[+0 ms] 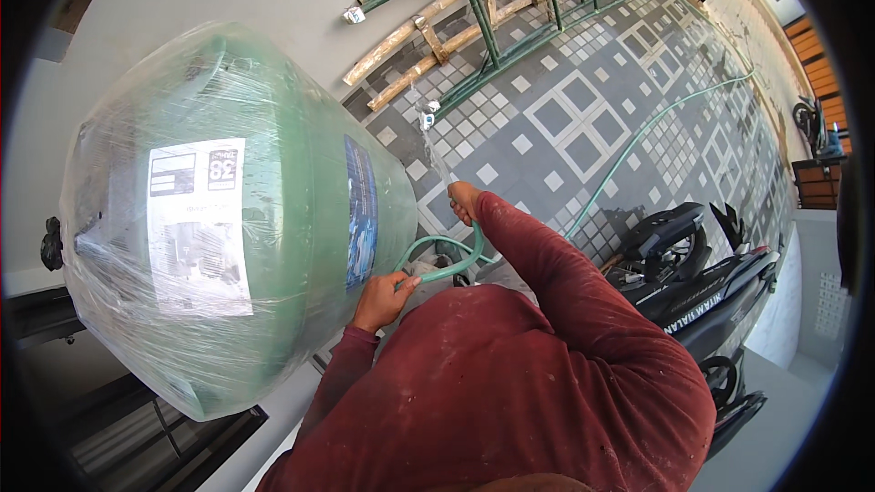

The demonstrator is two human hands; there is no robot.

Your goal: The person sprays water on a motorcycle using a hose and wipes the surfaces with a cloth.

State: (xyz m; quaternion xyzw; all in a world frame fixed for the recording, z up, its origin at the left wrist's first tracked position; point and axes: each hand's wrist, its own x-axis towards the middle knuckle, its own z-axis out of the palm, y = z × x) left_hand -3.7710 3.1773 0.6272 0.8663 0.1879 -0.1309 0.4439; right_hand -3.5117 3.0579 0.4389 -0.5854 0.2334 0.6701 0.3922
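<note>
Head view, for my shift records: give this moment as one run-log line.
left hand: holds hose | right hand: grips hose, water spraying | nearby: wrapped tank, green ladder, motorbike

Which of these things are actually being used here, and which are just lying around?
In use:
- green hose, held in both hands
- right hand, gripping it near its outlet
- left hand, holding it farther back
- water coming out

Apparently just nearby:
- plastic-wrapped green tank
- green ladder
- wooden ladder
- parked motorcycle
</note>
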